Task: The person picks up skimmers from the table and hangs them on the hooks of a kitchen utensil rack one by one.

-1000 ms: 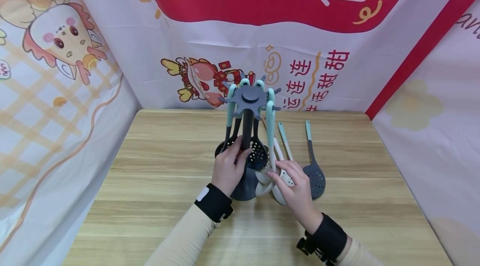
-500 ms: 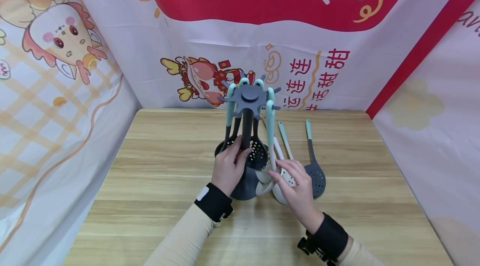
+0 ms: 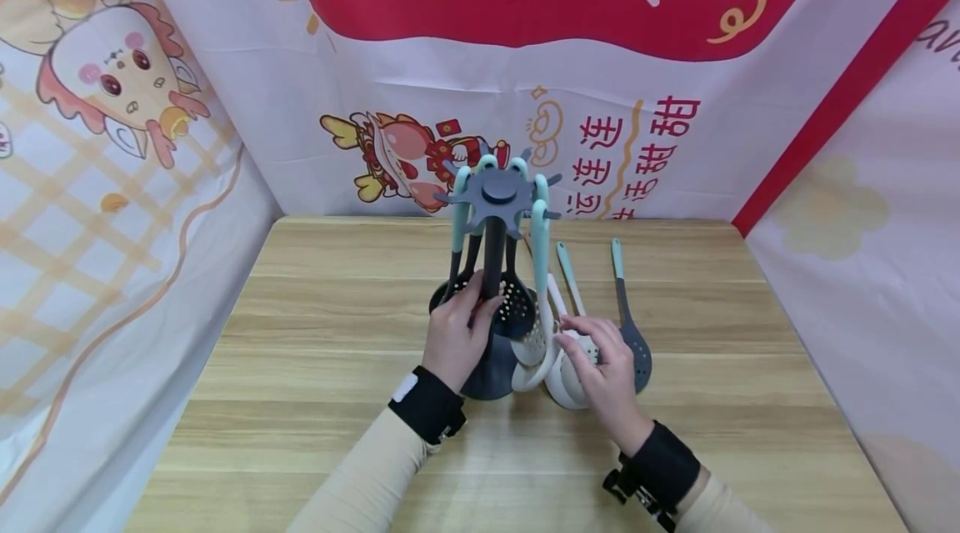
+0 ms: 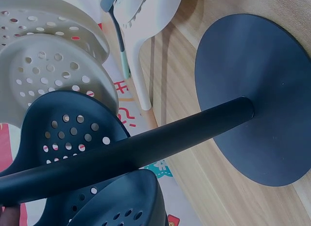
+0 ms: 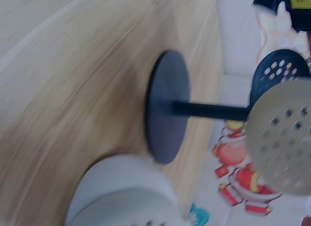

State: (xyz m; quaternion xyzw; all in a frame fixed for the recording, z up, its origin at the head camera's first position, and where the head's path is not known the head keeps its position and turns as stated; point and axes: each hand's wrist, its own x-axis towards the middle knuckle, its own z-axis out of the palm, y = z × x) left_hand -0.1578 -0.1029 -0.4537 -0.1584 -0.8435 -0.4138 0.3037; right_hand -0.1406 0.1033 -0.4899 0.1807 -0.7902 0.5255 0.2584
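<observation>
A dark utensil stand (image 3: 498, 193) rises from a round base (image 4: 243, 65), with hooks around its top. My left hand (image 3: 457, 331) grips its pole (image 4: 160, 143). Mint-handled utensils hang from the hooks, among them black slotted spoons (image 4: 73, 121) and pale slotted spoons (image 4: 53, 73). Nearest my right hand (image 3: 609, 370) hangs a pale utensil with a mint handle (image 3: 541, 253). That hand is just right of it, fingers loosely bent and holding nothing. Below the hand, overlapping white utensils (image 5: 121, 175) lie on the table, partly hidden by it in the head view.
On the wooden table (image 3: 315, 333), a dark slotted turner (image 3: 640, 354) lies at the right, its mint handle pointing to the back. Another mint handle (image 3: 567, 262) lies between it and the stand. Printed cloth (image 3: 420, 74) hangs behind the table's rear edge.
My right hand has let go of the pale hanging utensil and moved slightly right, away from it. My left hand keeps its grip on the pole, and the stand stays put.
</observation>
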